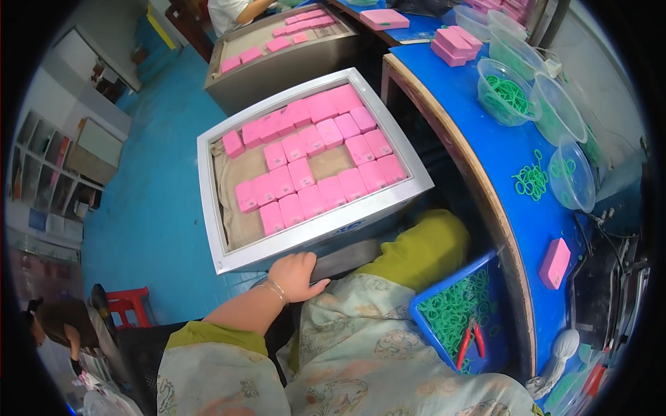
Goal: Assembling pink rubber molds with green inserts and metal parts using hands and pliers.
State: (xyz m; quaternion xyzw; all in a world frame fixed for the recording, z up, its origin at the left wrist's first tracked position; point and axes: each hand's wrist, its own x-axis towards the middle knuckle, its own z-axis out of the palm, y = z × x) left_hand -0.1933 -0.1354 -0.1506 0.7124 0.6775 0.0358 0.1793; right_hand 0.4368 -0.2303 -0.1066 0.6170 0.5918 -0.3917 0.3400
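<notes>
Small workshop, by the look of it. At your right, a blue-topped bench [527, 232] lined with clear tubs [560, 111] and loose green rings [531, 183]. Beside it, a blue tray [494, 353] heaped with more rings, red-handled cutters [463, 347] on top. Ahead of you, a framed box [210, 201] of pink blocks [291, 208] in rows; past it, a second such box [277, 75], another person [229, 12] beside it. Shelves [43, 163] far left, blue floor [159, 180].
</notes>
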